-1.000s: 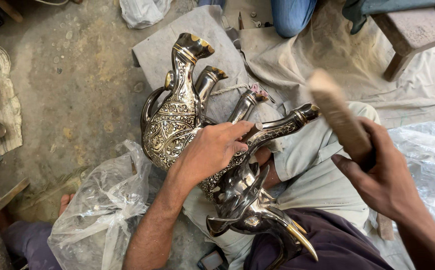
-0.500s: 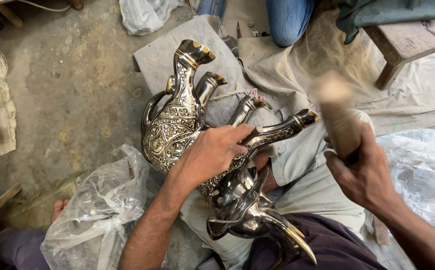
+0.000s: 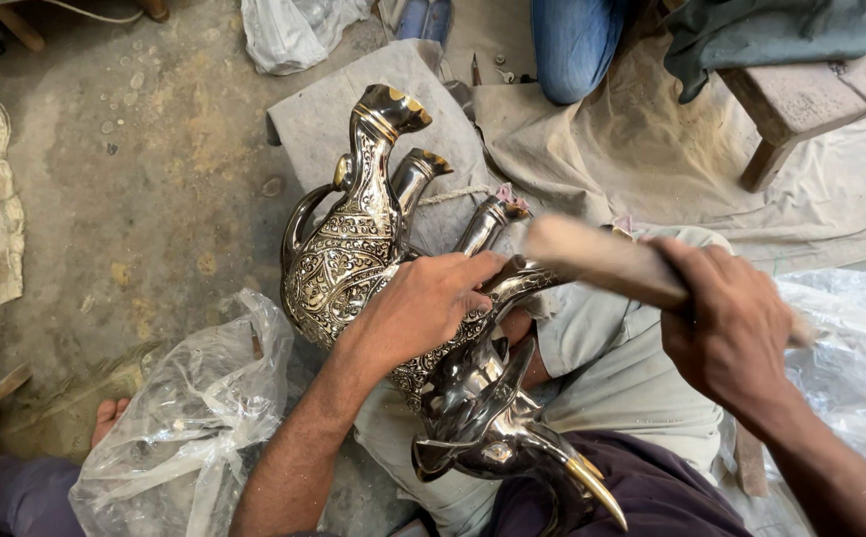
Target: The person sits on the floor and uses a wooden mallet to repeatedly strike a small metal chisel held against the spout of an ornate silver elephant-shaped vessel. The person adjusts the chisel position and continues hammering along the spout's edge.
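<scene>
Left hand (image 3: 423,303) presses spread on the engraved metal elephant (image 3: 393,298), steadying it; right hand (image 3: 726,328) grips a wooden mallet (image 3: 602,261) overhead.

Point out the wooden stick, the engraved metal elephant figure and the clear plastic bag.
wooden stick (image 3: 602,261): head view, mid shaft.
engraved metal elephant figure (image 3: 338,268): head view, patterned body.
clear plastic bag (image 3: 189,403): head view, crumpled middle.

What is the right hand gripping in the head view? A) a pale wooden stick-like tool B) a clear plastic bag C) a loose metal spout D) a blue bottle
A: the right hand is closed around a pale wooden stick-like tool, motion-blurred, held above the engraved metal elephant figure, while the left hand presses flat on that figure.
</scene>
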